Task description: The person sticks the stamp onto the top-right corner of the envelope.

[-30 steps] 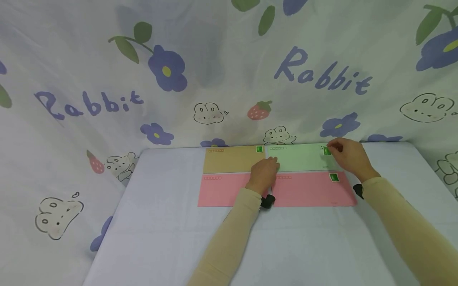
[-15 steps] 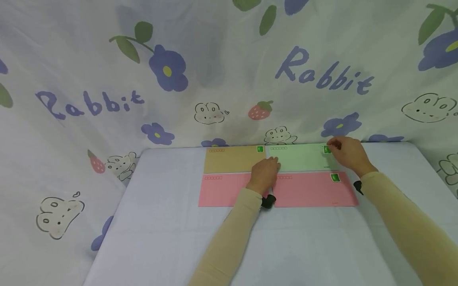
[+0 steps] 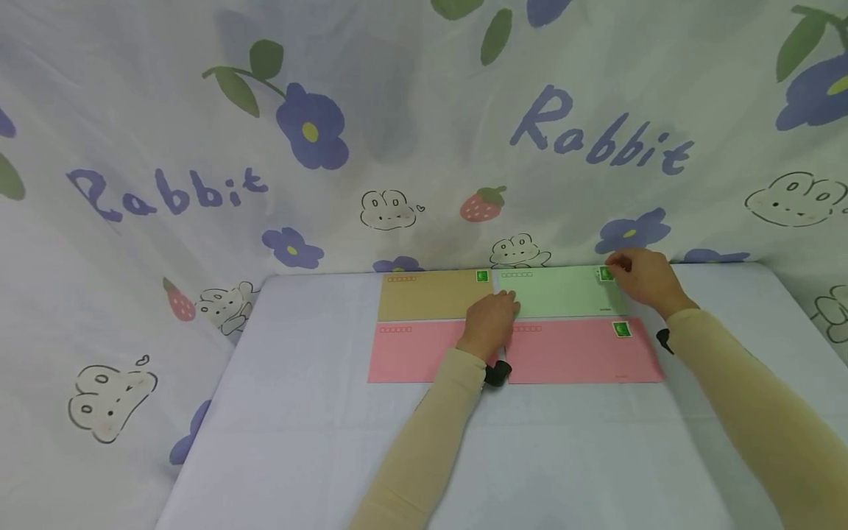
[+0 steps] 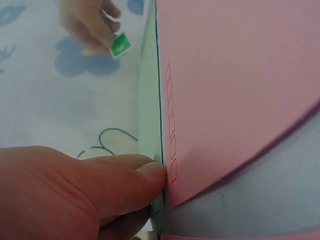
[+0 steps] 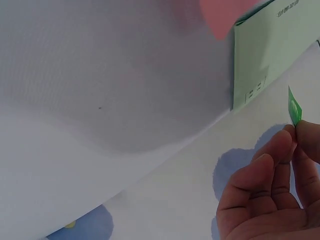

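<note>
My right hand pinches a small green stamp between thumb and forefinger. In the head view the stamp overlaps the upper right corner of the light green envelope; the right wrist view shows it held up off that envelope. The left hand rests its extended fingers on the green envelope's left end, thumb tip right by the edge of the right pink envelope. That pink envelope bears a green stamp at its upper right.
A tan envelope with a stamp lies left of the green one. Below it is another pink envelope, partly hidden by the left forearm. The white table meets a printed cloth backdrop behind.
My right hand has moved slightly up and away with the stamp, toward the table's back edge. The left hand has stayed in place on the envelopes.
</note>
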### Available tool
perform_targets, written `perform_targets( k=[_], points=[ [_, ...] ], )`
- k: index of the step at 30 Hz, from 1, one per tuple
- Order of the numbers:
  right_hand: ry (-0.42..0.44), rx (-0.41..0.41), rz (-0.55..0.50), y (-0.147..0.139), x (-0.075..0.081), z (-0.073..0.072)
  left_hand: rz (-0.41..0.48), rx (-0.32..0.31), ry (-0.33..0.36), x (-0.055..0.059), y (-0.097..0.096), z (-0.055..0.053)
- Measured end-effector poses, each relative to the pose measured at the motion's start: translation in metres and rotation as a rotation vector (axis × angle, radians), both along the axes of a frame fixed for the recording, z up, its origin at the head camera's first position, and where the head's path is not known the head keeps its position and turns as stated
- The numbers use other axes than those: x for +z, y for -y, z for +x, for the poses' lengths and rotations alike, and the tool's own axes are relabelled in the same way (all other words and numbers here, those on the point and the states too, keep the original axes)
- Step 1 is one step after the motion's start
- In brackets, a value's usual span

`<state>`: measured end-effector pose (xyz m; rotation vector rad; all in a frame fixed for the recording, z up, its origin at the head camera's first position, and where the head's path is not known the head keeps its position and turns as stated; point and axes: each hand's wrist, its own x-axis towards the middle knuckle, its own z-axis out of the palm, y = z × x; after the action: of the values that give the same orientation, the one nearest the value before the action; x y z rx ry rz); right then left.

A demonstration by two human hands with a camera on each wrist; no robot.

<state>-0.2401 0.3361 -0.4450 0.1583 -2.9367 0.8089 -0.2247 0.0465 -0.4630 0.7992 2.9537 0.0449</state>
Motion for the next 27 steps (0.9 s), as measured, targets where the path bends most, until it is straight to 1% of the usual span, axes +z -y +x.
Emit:
perform_targets(
  k=[6,13,19,24,27],
  points=[
    [0.029,-0.008,0.007,-0.001,0.001,-0.004,0.004,-0.004,-0.005,-0.001,0.001,0.0],
    [0.077,0.001,0.003,-0.003,0.004,-0.006,-0.019,-0.003,-0.007,0.0,0.0,-0.001],
    [0.101,-0.008,0.0,-0.005,0.001,-0.011,-0.016,-0.004,-0.009,0.001,0.0,0.0],
    [0.117,-0.002,-0.014,-0.007,-0.001,-0.015,-0.013,-0.004,-0.007,0.001,0.0,0.001],
    [0.13,0.002,-0.006,-0.008,-0.002,-0.018,-0.012,-0.003,-0.001,0.001,-0.001,0.0]
  ],
)
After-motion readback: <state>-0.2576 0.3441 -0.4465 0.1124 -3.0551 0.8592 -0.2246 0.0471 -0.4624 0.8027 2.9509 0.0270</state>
